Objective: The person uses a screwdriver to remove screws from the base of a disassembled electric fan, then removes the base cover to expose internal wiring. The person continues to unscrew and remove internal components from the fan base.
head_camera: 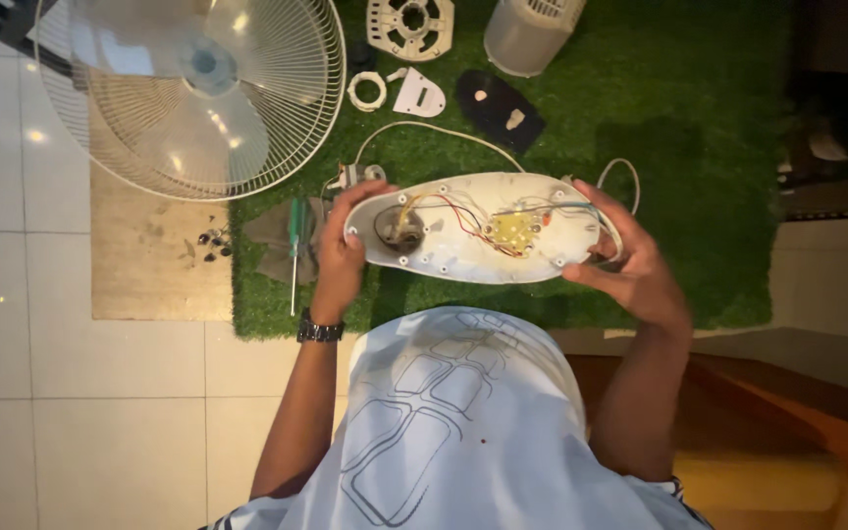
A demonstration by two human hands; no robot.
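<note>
Opened fan base housing [483, 228] held over green turf mat [699, 196].
Gripped at both ends: left hand [341, 257] and right hand [630, 265], fingers curled around rim.

Looks like a home, prob. a living area or porch used as a makeshift repair spot: glossy white floor tiles [12, 294], a green fake-grass mat [699, 196] w/ a brown doormat [149, 275] beside it, wooden step [787, 393] at right. Household fan guard [188, 93], loose plastic covers [410, 27], screwdriver [294, 240] & screws [214, 240] lie on the floor, no workbench.
</note>
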